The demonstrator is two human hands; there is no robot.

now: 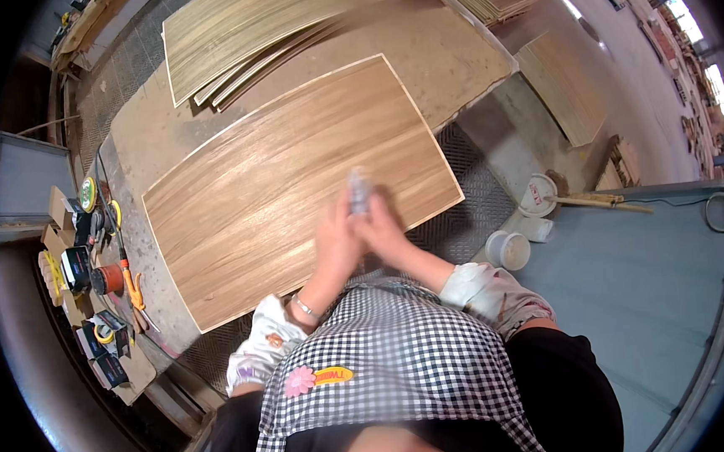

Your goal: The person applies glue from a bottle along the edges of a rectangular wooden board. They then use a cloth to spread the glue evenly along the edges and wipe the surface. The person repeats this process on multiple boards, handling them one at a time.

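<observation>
A wood-grain panel (271, 188) with pale edges lies flat on the worktable before me. Over its near right part, my left hand (336, 233) and my right hand (379, 226) are pressed close together. Between their fingers sits a small grey object (358, 191), too blurred by motion to name. Both hands appear to grip it. The palms are turned inward, so their inner sides and part of the object are hidden.
More wood-grain panels (285, 23) are stacked at the table's far side. Tools on the left include orange-handled pliers (133, 289), an orange spool (107, 279) and several small boxes (75, 269). A white bucket (507, 250) and a panel stack (563, 89) stand at right.
</observation>
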